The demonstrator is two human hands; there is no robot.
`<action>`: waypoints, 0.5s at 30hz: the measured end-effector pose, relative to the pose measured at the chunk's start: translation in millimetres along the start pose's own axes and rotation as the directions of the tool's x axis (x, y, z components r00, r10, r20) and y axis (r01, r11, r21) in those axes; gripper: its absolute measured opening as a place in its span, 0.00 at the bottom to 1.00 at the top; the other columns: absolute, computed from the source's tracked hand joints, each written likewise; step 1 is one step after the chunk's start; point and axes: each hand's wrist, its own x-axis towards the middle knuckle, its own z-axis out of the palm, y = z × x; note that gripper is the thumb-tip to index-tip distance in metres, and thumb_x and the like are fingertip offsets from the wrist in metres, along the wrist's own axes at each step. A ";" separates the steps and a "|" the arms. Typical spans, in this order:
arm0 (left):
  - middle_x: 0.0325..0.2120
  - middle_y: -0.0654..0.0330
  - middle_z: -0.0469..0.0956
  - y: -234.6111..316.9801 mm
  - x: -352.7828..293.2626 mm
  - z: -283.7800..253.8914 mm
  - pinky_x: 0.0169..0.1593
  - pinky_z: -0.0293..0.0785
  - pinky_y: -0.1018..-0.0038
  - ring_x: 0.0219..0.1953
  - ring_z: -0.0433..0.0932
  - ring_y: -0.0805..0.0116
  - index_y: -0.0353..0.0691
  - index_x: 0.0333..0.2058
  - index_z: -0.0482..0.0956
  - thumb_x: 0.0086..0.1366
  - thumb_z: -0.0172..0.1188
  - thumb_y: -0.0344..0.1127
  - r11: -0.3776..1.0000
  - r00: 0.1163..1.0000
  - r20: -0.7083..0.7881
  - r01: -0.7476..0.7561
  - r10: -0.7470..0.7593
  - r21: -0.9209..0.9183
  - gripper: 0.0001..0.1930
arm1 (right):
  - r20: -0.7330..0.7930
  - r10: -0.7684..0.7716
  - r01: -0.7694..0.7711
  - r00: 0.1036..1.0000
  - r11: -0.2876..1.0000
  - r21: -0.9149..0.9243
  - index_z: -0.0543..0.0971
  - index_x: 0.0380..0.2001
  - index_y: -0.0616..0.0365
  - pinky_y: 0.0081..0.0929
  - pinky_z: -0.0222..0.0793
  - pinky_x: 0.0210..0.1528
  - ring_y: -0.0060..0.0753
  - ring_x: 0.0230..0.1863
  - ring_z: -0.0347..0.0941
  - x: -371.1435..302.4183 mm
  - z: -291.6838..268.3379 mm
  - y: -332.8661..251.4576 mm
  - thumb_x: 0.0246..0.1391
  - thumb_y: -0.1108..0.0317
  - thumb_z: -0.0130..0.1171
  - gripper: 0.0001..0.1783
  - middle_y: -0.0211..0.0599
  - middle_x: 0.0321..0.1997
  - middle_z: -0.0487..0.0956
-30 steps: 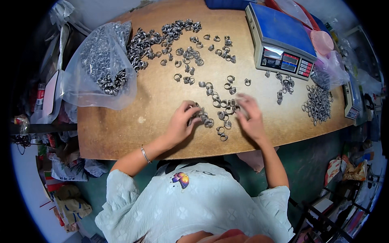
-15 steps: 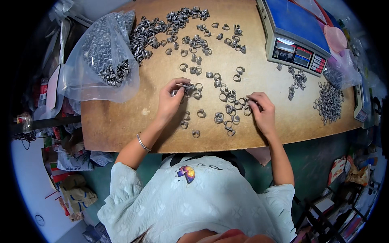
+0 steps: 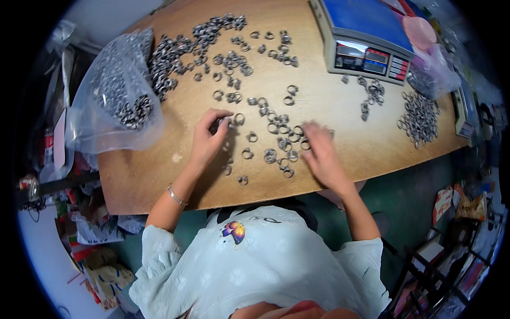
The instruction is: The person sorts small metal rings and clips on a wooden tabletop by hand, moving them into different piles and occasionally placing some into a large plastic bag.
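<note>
Grey metal rings lie scattered over the brown table (image 3: 191,186). My left hand (image 3: 206,137) is closed, with several rings (image 3: 217,125) partly hidden in its fingers. Just beyond its fingertips a single ring (image 3: 239,119) rests on the table. To the right, my right hand (image 3: 323,157) hovers low over the edge of a loose cluster of rings (image 3: 281,142). Its thumb stands apart from the fingers, whose tips are smeared by motion. A ring (image 3: 305,144) lies between thumb and fingers, and I see no ring gripped there.
A clear plastic bag (image 3: 114,95) full of rings lies at the left beside a dense heap (image 3: 175,53). At the back right stands a blue-topped scale (image 3: 366,32). Another ring pile (image 3: 419,119) sits near the right edge, by a second scale (image 3: 466,114).
The view has shifted, so the table and scale sit further left. My right hand has opened from its pinch at a ring and reaches over the cluster. The left hand stays closed.
</note>
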 end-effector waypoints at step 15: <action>0.39 0.57 0.71 40.4 20.5 44.4 0.42 0.60 0.65 0.42 0.69 0.60 0.42 0.45 0.73 0.55 0.59 0.30 0.773 0.948 0.249 -0.306 0.196 0.556 0.17 | -0.195 0.149 -0.172 0.969 0.979 -0.110 0.74 0.48 0.62 0.42 0.53 0.63 0.56 0.62 0.57 -2.1 -31.1 74.5 0.49 0.66 0.60 0.22 0.56 0.61 0.62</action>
